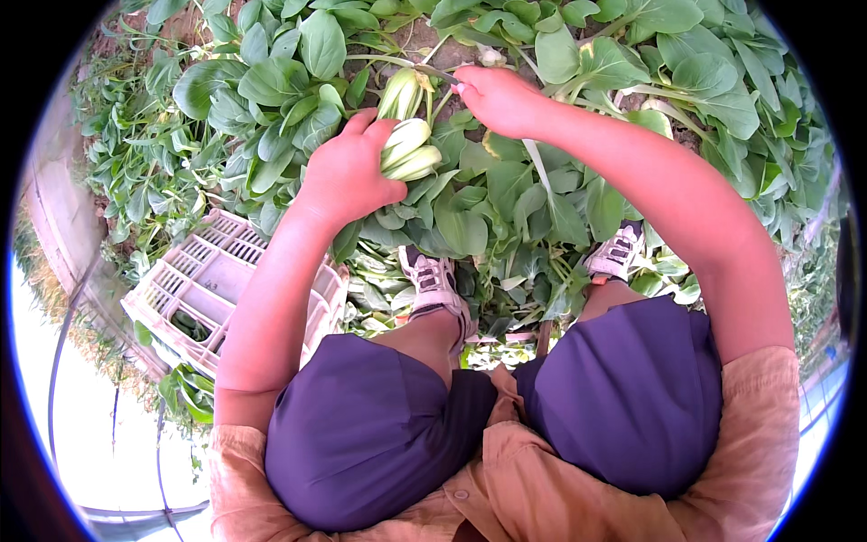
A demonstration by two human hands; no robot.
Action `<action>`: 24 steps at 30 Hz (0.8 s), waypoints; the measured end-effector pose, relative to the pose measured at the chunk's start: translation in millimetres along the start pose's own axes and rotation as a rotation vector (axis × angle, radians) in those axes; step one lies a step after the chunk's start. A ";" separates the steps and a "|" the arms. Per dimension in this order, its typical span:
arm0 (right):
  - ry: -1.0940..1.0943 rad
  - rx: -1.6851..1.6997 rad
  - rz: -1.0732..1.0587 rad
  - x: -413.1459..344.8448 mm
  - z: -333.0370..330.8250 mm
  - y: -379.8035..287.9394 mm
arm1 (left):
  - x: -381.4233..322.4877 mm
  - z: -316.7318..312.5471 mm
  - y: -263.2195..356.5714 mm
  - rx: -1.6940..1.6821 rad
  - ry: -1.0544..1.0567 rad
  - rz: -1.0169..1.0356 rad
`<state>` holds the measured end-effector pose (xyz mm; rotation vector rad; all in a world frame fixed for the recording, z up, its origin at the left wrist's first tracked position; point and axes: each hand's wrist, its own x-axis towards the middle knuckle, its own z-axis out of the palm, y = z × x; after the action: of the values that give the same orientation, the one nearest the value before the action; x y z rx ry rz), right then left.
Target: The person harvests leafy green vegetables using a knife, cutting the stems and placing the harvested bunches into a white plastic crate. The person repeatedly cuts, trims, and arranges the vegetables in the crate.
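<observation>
My left hand point(349, 173) is wrapped around a pale-stemmed head of bok choy point(410, 152), its leaves partly hidden under the palm and fingers. Just above it, a second bok choy head point(401, 95) lies against my fingertips; whether they grip it too is unclear. In my right hand point(498, 98) is a small knife point(439, 73), its handle mostly hidden by the fist. The blade points left and meets the base of the upper head, where a yellowed leaf hangs.
Leafy bok choy plants point(555, 61) grow thickly ahead and to both sides, with patches of bare soil point(454, 54) between. A white slatted plastic crate point(217, 271) stands at my left. My shoes point(433, 281) are among leaves on the ground.
</observation>
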<state>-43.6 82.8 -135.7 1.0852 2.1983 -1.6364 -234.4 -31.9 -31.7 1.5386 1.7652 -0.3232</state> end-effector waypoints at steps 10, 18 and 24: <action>-0.130 -0.209 0.041 17.7 16.4 -8.9 | 1.5 4.6 -10.0 -0.079 -0.030 -0.058; 0.247 0.184 -0.073 -30.6 -11.4 14.7 | -26.4 -48.1 -36.6 -1.117 -0.071 -0.145; -0.023 1.246 -0.029 -64.1 -58.9 -56.8 | -47.2 -45.1 -9.9 -1.882 -0.137 -0.112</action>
<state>-19.5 100.5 -36.2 1.1637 0.9789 -3.0544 -261.0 -40.6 28.1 0.0140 1.1251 0.9420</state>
